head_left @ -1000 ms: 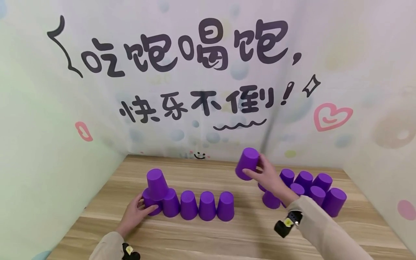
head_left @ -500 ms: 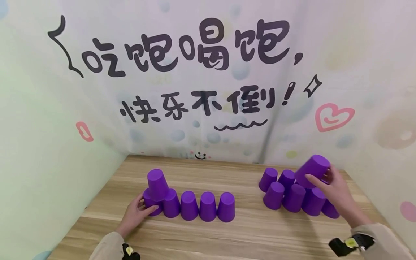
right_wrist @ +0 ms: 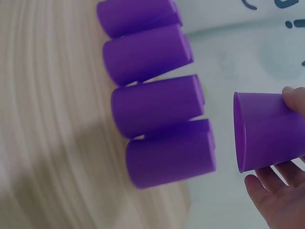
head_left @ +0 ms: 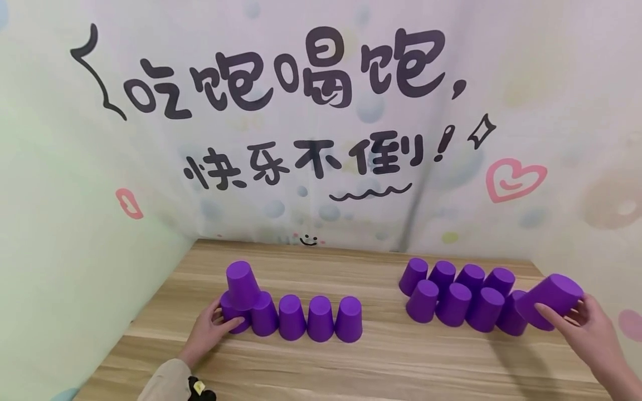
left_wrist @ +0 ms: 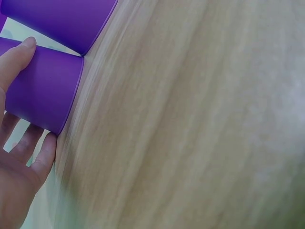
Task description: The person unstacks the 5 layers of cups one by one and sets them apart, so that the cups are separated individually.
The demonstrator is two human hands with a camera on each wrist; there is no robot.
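Note:
My left hand [head_left: 203,331] grips the leftmost purple cup [head_left: 233,313] of a row of several upside-down cups [head_left: 319,318]; thumb and fingers lie on either side of it. Another upside-down cup [head_left: 243,286] sits on top, bridging the first two of that row. At the far right my right hand [head_left: 584,328] holds a purple cup [head_left: 550,301], tilted, its mouth facing down and left. In the right wrist view this held cup [right_wrist: 269,129] is raised off the table, apart from the standing cups [right_wrist: 164,155].
Two rows of upside-down purple cups [head_left: 453,305] stand close together at the right of the wooden table [head_left: 321,367]. Behind the table hangs a pale printed backdrop [head_left: 281,217] with large dark lettering.
My right hand has carried its cup rightward and lower, from left of the two-row group, over it, to its right end. My left hand and the cups on the left have stayed put.

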